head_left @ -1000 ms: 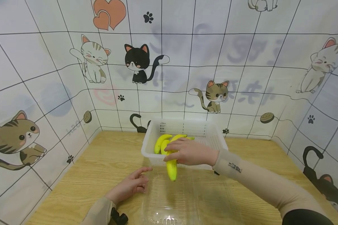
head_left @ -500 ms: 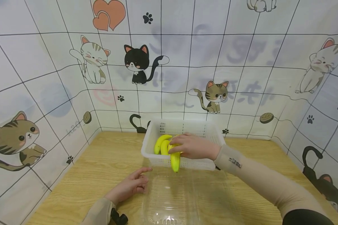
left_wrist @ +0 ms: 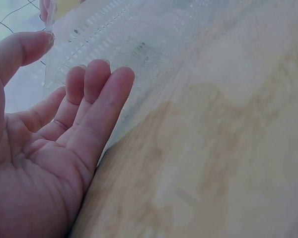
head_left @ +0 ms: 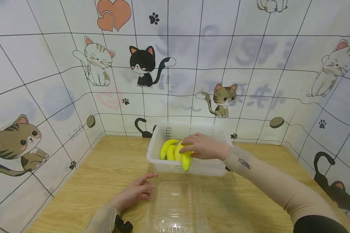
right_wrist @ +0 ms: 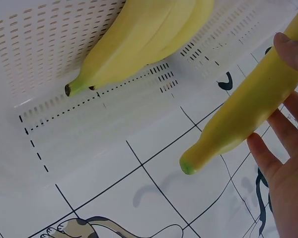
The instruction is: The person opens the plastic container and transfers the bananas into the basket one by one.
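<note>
In the head view my right hand (head_left: pixel 205 147) holds a yellow banana (head_left: pixel 186 163) over the front part of a white perforated plastic basket (head_left: pixel 163 166). The right wrist view shows thumb and fingers on opposite sides of that banana (right_wrist: pixel 248 106), its green-tipped end pointing away from the palm. Several other bananas (head_left: pixel 167 149) lie inside the basket, toward its left side. My left hand (head_left: pixel 135 192) rests beside a clear plastic clamshell box (head_left: pixel 175 197), fingers loosely bent. In the left wrist view, the thumb of the left hand (left_wrist: pixel 44 148) touches the box's clear edge.
The box lies on the wooden table (head_left: pixel 116 158) in front of the basket, with a clear flap spread to its right. A white wall covering (head_left: pixel 180 81) with cartoon cats and grid lines encloses the back and both sides.
My right hand has carried the banana back and to the right, from above the clear box to over the basket. The left hand has stayed in place.
</note>
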A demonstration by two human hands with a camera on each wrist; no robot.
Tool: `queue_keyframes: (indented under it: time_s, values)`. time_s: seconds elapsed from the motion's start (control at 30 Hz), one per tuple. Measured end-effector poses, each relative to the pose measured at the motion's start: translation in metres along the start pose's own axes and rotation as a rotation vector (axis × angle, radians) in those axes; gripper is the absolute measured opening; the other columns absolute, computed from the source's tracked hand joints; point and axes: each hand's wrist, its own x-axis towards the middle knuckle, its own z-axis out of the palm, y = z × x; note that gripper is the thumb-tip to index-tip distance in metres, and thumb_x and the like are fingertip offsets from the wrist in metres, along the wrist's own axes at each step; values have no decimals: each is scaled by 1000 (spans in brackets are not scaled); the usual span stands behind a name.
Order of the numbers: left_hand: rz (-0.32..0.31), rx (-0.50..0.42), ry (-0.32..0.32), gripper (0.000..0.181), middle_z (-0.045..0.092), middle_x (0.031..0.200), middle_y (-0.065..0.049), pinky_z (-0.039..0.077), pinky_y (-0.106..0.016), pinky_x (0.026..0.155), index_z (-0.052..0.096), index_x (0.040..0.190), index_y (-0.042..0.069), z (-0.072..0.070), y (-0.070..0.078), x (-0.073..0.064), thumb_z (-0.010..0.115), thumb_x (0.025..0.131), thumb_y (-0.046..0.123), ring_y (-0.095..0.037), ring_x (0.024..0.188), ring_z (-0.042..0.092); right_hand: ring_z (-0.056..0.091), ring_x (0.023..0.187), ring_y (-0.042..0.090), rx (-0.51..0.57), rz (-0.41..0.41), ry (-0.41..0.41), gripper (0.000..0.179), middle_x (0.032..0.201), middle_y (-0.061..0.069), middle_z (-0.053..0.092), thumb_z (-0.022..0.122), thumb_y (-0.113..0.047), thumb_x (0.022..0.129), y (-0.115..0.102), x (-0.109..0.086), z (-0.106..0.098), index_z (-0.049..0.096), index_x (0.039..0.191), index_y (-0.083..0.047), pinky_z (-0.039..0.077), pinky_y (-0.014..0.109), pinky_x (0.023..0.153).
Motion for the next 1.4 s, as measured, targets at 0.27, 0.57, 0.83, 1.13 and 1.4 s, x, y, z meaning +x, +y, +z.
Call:
queue_keyframes:
  time_s: [0.27, 0.57, 0.83, 1.13, 1.4]
  values:
    - [2, 2, 10, 56, 50, 96, -6, 51, -29, 73, 29, 148, 3, 0, 1, 0, 54, 99, 12, -15, 81, 55, 54, 120, 26, -7, 16, -2, 39, 126, 6, 60, 77, -16, 84, 7, -4, 4, 67, 121, -22, 42, 44, 99]
    - [-13, 18, 12, 56, 52, 95, -5, 50, -30, 74, 28, 148, 5, 1, 1, -1, 53, 100, 13, -15, 82, 55, 54, 119, 26, 18, 67, -12, 40, 126, 6, 60, 78, -15, 82, 11, -8, 8, 68, 120, -22, 42, 44, 100]
    - [-13, 16, 16, 55, 51, 96, -6, 50, -32, 76, 27, 149, 5, 1, -1, -2, 51, 100, 12, -16, 84, 55, 54, 119, 26, 20, 99, -26, 42, 126, 7, 61, 78, -12, 82, 17, -10, 13, 67, 121, -21, 42, 44, 100]
    - [-14, 4, 18, 55, 52, 95, -6, 50, -32, 76, 28, 148, 4, 1, 0, -2, 53, 100, 13, -16, 84, 56, 56, 117, 26, 19, 112, -28, 42, 125, 6, 62, 79, -13, 81, 22, -11, 14, 68, 121, -21, 44, 45, 97]
    - [-2, -2, 0, 58, 52, 93, -6, 50, -29, 74, 25, 149, 2, 2, 1, -1, 53, 100, 13, -15, 81, 55, 55, 118, 26, 35, 146, -53, 41, 126, 6, 62, 79, -16, 82, 29, -13, 18, 67, 122, -21, 43, 44, 99]
